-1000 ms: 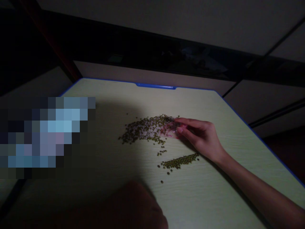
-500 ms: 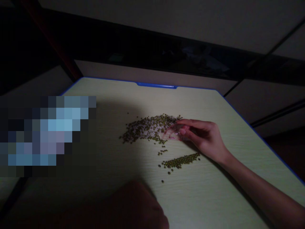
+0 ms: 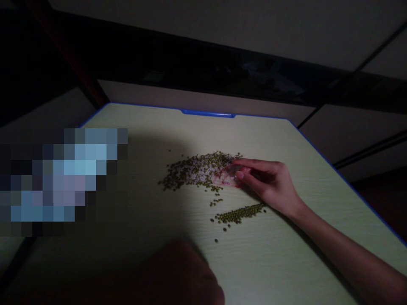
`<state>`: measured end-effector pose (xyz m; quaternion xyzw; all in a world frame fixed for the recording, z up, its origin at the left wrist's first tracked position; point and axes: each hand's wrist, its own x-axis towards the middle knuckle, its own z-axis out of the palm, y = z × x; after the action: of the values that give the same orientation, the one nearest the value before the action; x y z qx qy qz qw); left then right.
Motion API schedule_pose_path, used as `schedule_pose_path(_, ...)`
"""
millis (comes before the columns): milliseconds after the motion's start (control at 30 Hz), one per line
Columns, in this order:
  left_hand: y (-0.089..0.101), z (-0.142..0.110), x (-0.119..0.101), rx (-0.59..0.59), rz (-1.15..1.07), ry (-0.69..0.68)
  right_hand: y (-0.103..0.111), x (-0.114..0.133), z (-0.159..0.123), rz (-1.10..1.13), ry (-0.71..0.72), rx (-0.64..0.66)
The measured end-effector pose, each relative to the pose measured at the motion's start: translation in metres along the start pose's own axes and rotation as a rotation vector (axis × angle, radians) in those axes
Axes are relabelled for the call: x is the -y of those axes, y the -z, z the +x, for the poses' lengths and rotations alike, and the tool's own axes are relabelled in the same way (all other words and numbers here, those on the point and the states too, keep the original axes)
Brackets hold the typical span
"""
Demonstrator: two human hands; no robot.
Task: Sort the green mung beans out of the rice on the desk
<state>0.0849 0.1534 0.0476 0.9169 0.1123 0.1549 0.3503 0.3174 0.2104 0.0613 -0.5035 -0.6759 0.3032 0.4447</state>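
Observation:
My right hand rests on a pale green table and pinches a small pink card between thumb and fingers. The card's edge sits against a mixed pile of green beans and white rice. A separate row of green beans lies just in front of the hand, with a few stray beans near it. My left hand is a dark shape at the bottom edge, in deep shadow, and its fingers cannot be made out.
The table has a blue rim with a blue tab at the far edge. A blurred-out patch covers the table's left side. Beyond the table the room is dark, with a light floor and dark beams.
The right hand and pink card shifted slightly back toward the mixed pile after lifting a little. The piles look the same.

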Motion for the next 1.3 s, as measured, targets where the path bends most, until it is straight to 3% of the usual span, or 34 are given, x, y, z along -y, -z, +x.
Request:
schedule_pose_path(200,-0.0014,-0.0004,0.0003,-0.011,0.005,0.010,-0.0015,-0.0006,0.0010,-0.003,-0.034,-0.052)
schedule_pose_path(533,-0.0022,-0.0018,-0.0013,-0.020,-0.006,0.037,-0.0040,-0.0005,0.0021,-0.057,0.045,-0.039)
schedule_pose_path(1300,-0.0008,0.0002,-0.0016,-0.014,0.003,0.025,0.0009,-0.0001,0.0015,-0.088,0.103,0.055)
